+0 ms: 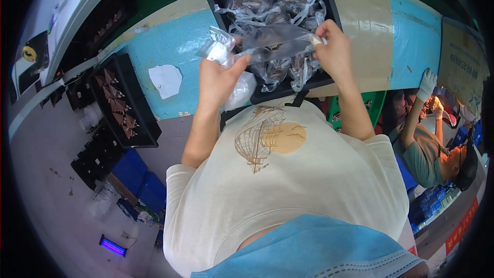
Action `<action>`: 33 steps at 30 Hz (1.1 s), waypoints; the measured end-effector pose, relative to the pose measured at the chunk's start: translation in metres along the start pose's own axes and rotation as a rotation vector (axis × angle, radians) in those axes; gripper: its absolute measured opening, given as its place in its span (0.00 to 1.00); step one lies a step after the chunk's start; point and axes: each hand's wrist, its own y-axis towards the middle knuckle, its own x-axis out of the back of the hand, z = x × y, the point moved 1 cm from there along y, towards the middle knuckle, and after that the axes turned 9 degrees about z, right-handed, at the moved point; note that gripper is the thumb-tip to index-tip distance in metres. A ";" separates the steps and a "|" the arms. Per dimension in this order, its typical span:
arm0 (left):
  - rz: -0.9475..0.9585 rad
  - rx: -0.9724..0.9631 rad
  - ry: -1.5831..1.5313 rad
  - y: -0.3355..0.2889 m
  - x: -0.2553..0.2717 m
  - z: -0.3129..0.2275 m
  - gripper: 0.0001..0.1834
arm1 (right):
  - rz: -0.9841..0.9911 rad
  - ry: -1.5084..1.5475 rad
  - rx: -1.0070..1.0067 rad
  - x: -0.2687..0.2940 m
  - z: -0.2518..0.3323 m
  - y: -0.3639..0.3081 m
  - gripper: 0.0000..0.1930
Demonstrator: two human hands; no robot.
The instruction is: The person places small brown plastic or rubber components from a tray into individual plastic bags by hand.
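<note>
A clear plastic bag (280, 38) is stretched between my two hands, with something dark brown showing through it. My left hand (218, 80) is closed around a wad of clear plastic (220, 50) and grips the bag's left end between thumb and fingers. At the other end, my right hand (335, 54) pinches the bag with its fingertips. Below and beyond both hands is a black tray (333, 23) filled with several brown pieces in clear bags (252, 2). More bunched clear plastic (242, 92) lies beside my left wrist, at the tray's near left corner.
The bench top has blue (180, 33) and tan covering, with a torn white sheet (165, 81) on it. At the left stands a black crate (149, 128) of brown parts. A green crate (379, 105) sits below the bench. A gloved co-worker (424, 159) works at right near a cardboard box (463, 67).
</note>
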 end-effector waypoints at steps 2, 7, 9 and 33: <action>-0.013 0.034 0.551 -0.002 0.008 -0.003 0.19 | -0.031 -0.002 0.023 0.009 0.008 -0.009 0.09; 0.037 0.010 0.265 -0.012 0.010 -0.001 0.10 | 0.138 0.088 -0.017 0.018 0.032 -0.028 0.08; 0.090 0.064 0.009 -0.012 0.011 -0.001 0.10 | 0.239 0.070 -0.105 0.021 0.040 -0.032 0.08; 0.687 -0.132 -0.492 0.000 -0.029 -0.011 0.10 | 0.845 0.733 0.316 -0.010 0.032 -0.009 0.06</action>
